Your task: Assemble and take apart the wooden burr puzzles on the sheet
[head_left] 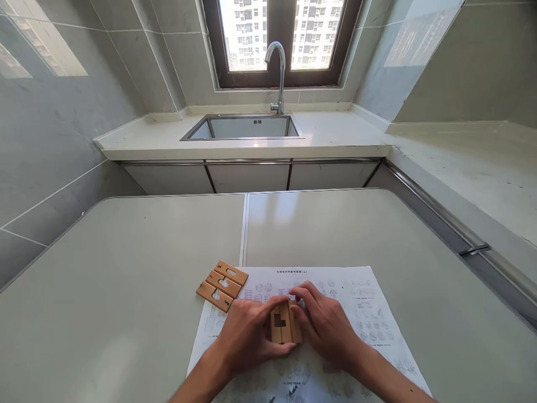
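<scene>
Lower centre: left hand (254, 330) and right hand (325, 324), close together, both clamped on wooden blocks (286, 330) above printed paper (364, 308). Left of them: three numbered wooden pieces (224, 282).

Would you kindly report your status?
Left hand and right hand gripping small tan wooden block with dark notch. Three flat tan wooden pieces beyond left hand, partly on printed white paper. Nothing in the way.

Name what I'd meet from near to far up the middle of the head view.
Light-brown slotted wooden block → grey cabinet panels → rectangular stainless-steel sink → curved chrome tap → dark-framed window.
</scene>
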